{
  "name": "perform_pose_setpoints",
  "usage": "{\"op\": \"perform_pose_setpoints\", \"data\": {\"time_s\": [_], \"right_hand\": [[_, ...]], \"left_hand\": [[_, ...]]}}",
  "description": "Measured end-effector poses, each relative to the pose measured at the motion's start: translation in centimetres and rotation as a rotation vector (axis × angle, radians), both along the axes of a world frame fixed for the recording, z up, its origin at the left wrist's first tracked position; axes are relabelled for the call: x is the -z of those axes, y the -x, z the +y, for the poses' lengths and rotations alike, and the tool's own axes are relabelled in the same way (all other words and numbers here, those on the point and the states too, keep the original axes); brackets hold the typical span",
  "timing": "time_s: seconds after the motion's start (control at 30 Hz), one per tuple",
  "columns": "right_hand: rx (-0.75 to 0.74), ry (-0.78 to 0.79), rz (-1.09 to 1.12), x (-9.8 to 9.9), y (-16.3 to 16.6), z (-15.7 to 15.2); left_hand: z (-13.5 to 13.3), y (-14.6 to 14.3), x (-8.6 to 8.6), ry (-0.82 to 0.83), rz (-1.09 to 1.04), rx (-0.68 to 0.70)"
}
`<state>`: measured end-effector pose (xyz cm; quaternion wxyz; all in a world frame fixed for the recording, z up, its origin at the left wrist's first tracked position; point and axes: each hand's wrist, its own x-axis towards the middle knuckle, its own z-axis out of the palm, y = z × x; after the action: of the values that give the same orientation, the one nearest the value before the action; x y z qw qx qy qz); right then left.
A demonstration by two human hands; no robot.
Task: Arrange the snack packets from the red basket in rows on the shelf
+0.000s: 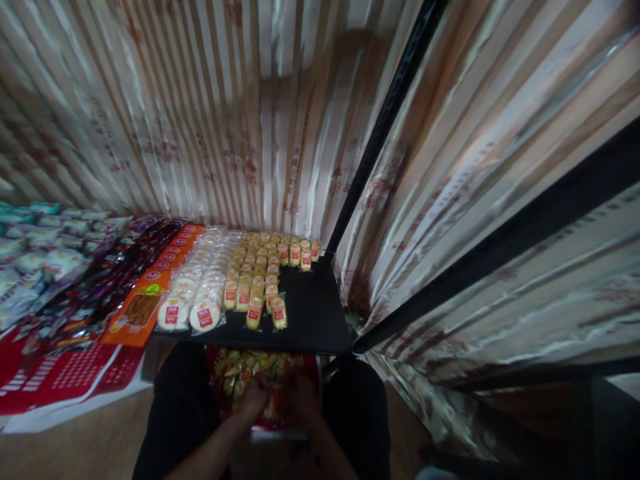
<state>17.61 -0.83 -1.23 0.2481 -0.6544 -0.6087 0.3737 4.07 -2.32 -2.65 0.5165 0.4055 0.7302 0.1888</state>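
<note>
Head view is showing the left hand [255, 397] and right hand [302, 392], grip too dim for me to tell, at a red bag [313, 365] holding many yellow packets [250, 362], while yellow packet rows [243, 295] are already lining the black counter [319, 313].

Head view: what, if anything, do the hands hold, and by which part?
Cannot tell: the left hand and right hand, near the lower yellow packets, are too dark and blurred.

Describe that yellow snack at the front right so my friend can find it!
Look at the black table beside the striped sheeting. On it, right of the round white snacks, are rows of yellow snacks. Of the two yellow ones nearest the front edge, it's the right-hand snack.
</note>
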Motion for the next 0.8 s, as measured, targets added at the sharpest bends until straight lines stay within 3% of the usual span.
{"op": "perform_pose_setpoints", "data": {"time_s": [0.13, 0.27, 0.4, 0.57, 0.7, 0.8], "right_hand": [[0.002, -0.076, 0.053, -3.4, -1.6, -0.2], [-0.008, -0.046, 0.216, -6.2, -2.8, -0.5], [0.029, -0.039, 0.337, -8.2, -3.1, -0.2], [0.094, -0.213, 0.264, -11.4, -3.4, 0.4], [0.185, -0.31, 0.179, -12.5, -3.2, 0.3], [0.235, -0.232, 0.345, -11.9, -2.7, 0.3]], "left_hand": [[-1.0, 0.4, -1.8, -0.003, -0.341, -0.165], [-1.8, 0.6, -4.9, 0.01, -0.6, -0.199], [-2.1, 0.0, -7.9, -0.035, -0.704, -0.252], [-1.8, -1.1, -10.5, -0.077, -0.813, -0.327], [-1.0, -2.0, -11.4, -0.168, -0.875, -0.382], [-0.1, -3.1, -12.1, -0.199, -0.934, -0.4]]}}
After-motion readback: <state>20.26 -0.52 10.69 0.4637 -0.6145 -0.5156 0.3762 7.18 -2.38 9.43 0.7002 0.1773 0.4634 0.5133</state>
